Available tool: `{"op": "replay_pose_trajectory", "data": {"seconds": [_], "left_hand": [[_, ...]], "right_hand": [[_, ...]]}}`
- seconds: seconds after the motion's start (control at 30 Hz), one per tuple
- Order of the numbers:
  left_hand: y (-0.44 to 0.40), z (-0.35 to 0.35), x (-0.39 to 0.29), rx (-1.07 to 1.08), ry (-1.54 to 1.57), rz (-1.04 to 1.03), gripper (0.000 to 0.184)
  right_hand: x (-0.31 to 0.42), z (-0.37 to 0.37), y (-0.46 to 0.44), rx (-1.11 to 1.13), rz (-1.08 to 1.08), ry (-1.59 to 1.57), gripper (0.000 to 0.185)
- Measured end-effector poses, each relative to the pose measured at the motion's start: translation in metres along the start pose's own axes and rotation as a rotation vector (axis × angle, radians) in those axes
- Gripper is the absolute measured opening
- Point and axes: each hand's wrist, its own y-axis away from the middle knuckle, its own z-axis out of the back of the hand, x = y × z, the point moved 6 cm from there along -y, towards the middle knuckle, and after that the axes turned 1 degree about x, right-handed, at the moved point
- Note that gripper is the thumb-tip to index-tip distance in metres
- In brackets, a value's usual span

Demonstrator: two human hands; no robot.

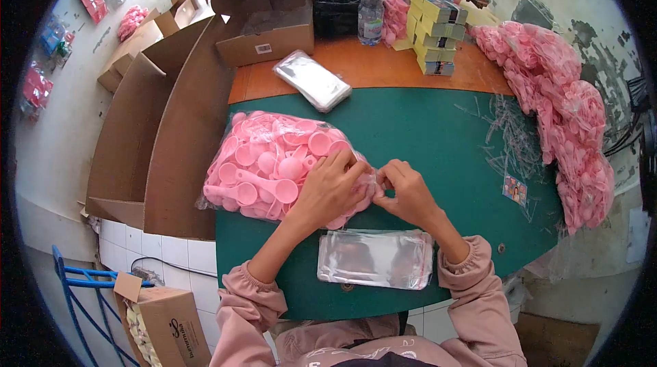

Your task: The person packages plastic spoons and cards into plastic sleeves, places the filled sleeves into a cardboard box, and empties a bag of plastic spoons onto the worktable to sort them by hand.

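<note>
From where I stand, the work in hand looks to be at the bunched end [371, 188] of a clear bag of pink scoops [263, 162]; whether that end is being tied or undone, I cannot tell. The next move, I'd judge, calls for fine fingertip work on the thin film, with the bag kept steady so that no scoops spill.

The left hand [330, 189] lies across the bag's near right part, its fingers bent and closed on the bunched plastic, though its thumb is mostly hidden from me. The right hand [407, 192], just beside it, has its thumb and fingers drawn together in a pinch on the same plastic. Little gap shows between the two hands.

The bag lies on the green tabletop [417, 134], mostly left of the grip. Just nearer the person than the grip is a stack of clear sleeves [375, 259]; beyond the grip, to the left, is another clear packet [313, 81]. Well to the right lie loose clear strips [510, 138] and a small picture card [514, 190]
</note>
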Motion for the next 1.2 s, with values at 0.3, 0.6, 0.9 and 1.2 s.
{"op": "replay_pose_trajectory", "data": {"seconds": [0.3, 0.6, 0.9, 1.2], "left_hand": [[0.006, 0.074, 0.018, -0.056, 0.183, 0.065, 0.035], [0.018, 0.062, 0.046, -0.184, 0.158, 0.022, 0.018], [0.024, 0.057, 0.058, -0.341, 0.239, 0.066, 0.008], [0.024, 0.064, 0.061, -0.265, 0.472, -0.043, 0.026]], "right_hand": [[-0.016, 0.015, -0.008, 0.263, -0.078, 0.099, 0.015], [0.047, -0.026, -0.066, 0.158, 0.231, -0.070, 0.032], [0.033, -0.048, -0.058, 0.284, 0.253, -0.187, 0.029], [0.030, -0.017, -0.064, 0.432, 0.603, -0.115, 0.031]]}}
